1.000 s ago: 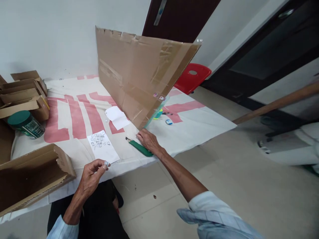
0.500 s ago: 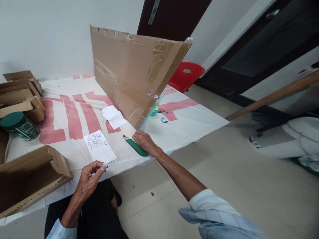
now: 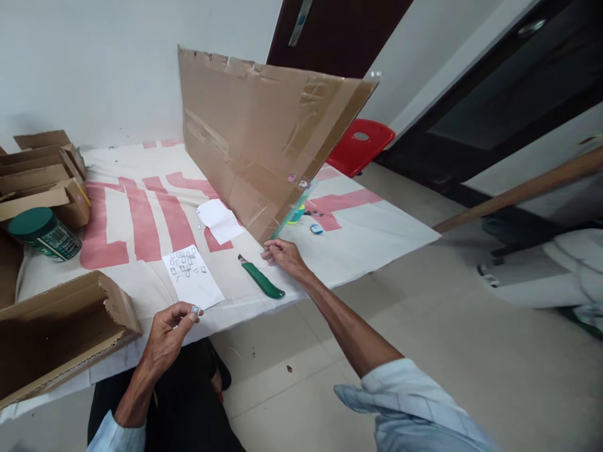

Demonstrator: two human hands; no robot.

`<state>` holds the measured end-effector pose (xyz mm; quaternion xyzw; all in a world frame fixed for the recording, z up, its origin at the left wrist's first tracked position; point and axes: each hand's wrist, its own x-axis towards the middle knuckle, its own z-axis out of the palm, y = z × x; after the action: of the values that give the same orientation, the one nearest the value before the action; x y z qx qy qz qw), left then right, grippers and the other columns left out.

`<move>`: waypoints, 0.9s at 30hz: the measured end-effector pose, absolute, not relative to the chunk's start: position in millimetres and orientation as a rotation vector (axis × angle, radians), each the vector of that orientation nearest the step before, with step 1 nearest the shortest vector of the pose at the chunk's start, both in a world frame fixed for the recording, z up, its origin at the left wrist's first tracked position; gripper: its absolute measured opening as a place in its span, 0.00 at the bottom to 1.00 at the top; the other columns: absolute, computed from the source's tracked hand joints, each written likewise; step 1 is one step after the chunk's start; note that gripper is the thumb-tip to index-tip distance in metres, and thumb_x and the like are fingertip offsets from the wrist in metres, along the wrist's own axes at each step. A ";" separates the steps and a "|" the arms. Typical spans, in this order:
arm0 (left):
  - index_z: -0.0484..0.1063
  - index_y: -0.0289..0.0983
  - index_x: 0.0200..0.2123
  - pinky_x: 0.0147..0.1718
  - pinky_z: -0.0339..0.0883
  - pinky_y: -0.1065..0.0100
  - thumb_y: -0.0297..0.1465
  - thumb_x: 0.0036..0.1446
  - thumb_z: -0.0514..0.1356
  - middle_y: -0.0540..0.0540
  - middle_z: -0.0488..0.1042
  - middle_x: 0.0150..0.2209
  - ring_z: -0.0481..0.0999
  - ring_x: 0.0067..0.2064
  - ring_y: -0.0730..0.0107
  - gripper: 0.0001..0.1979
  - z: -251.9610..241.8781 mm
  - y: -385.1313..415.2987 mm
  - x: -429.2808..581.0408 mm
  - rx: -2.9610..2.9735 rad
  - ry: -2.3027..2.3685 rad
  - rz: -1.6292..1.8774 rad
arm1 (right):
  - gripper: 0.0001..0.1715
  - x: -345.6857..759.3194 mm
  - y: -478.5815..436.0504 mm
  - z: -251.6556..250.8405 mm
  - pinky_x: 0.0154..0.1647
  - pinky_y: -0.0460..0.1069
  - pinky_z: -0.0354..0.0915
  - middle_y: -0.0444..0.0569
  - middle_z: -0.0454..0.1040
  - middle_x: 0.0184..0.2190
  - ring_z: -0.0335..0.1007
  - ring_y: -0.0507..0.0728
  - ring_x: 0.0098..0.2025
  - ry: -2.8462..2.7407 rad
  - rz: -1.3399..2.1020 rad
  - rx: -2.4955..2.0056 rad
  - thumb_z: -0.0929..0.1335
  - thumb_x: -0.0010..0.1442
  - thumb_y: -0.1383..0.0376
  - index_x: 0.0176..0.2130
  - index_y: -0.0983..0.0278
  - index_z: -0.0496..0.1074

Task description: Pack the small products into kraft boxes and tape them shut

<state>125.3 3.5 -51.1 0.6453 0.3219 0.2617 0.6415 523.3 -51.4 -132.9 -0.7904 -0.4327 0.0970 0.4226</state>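
Observation:
My left hand (image 3: 167, 336) is closed in a pinch over the table's front edge. Between its thumb and forefinger is a small paper piece (image 3: 196, 310) with a dark outlined square on it. My right hand (image 3: 285, 256), its fingers loosely bent and holding nothing, is beside the bottom corner of a large cardboard sheet (image 3: 264, 144); whether they touch is unclear. Left of that hand lies a green utility knife (image 3: 261, 279), its blade end pointing away from me. A white paper (image 3: 200, 289) with several small drawn squares lies beyond my left hand.
A folded white paper (image 3: 220, 220) lies by the cardboard's base. At the left are an open cardboard box (image 3: 113, 307), a green-lidded jar (image 3: 44, 233) and more boxes (image 3: 42, 172). A tape roll (image 3: 316, 230) is right of the cardboard, with a red chair (image 3: 362, 144) behind.
My right hand has moved off the green utility knife, slightly right and up toward the cardboard's corner. The knife stays on the table. My left hand still pinches the paper piece.

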 end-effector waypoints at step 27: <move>0.84 0.34 0.32 0.36 0.68 0.68 0.47 0.48 0.78 0.43 0.83 0.30 0.78 0.33 0.69 0.21 -22.0 -13.1 147.2 1.122 0.564 0.555 | 0.16 327.1 -82.1 3.5 0.22 0.46 0.59 0.43 0.73 0.21 0.63 0.50 0.22 -1.115 1.164 -1.290 0.74 0.59 0.54 0.28 0.63 0.77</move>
<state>147.2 -13.1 -22.0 0.5182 0.2602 0.2561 0.7734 327.1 -82.1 3.5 -0.5365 -0.4637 0.4841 0.5127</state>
